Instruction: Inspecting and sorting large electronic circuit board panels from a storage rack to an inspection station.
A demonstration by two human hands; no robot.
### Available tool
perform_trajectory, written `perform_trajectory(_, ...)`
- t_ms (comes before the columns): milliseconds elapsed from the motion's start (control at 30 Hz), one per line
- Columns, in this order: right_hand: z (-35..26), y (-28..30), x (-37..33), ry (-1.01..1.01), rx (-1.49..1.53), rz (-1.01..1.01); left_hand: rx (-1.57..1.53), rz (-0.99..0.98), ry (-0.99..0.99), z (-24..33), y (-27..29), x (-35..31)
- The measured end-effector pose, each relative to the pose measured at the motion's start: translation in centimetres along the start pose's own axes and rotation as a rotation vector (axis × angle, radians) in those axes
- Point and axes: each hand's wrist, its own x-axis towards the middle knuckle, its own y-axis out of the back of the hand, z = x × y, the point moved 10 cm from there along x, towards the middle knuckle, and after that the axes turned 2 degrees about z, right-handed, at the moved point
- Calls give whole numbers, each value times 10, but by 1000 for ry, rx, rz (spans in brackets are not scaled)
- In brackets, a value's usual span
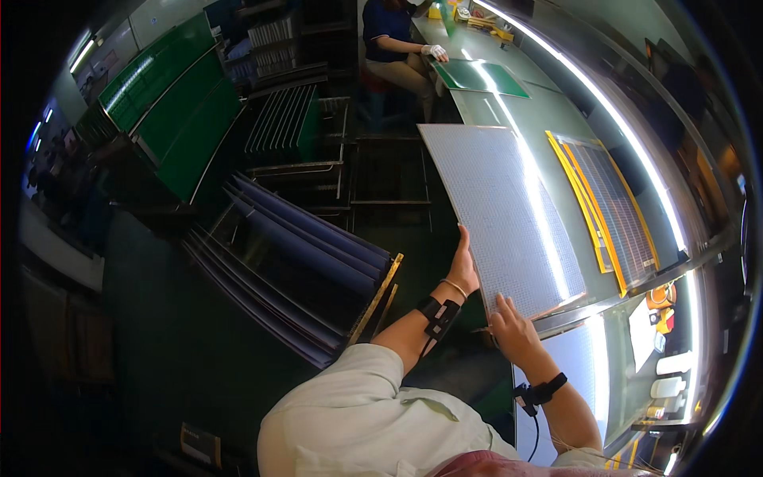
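Observation:
A large, thin, light grey panel [501, 207] with a fine grid pattern is held tilted over the edge of the bench. My left hand [462, 269] grips its left long edge, with the thumb pointing up along it and the other fingers hidden behind. At the near left corner, my right hand [515, 332] holds the panel, its fingertips on the top face and its thumb out of sight. A bright streak of lamp light reflects across the surface.
Left of me, a rack [373, 306] holds several upright bluish panels. Green panels [179, 103] stand beyond it. On the bench [485, 119] lie yellow-edged grid sheets [604, 207]. A co-worker [397, 48] sits at a green panel [482, 78]. White bottles [669, 387] stand at right.

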Motion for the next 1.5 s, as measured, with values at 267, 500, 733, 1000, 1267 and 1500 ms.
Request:
perform_trajectory(267,18,7,-11,-21,45,56,92,48,85,-17,10,12)
perform_trajectory(500,106,115,-6,-424,482,560,-174,-206,205,14,-3,30)
perform_trajectory(733,92,141,5,-350,119,474,292,266,150,50,50,113)
perform_trajectory(1000,19,142,19,-251,-107,161,644,257,-481,104,-80,41)
perform_trajectory(1267,-12,182,74,-279,-56,224,809,295,-873,154,-147,-99)
perform_trajectory(1500,7,256,81,-157,297,555,780,305,-953,228,-138,-204)
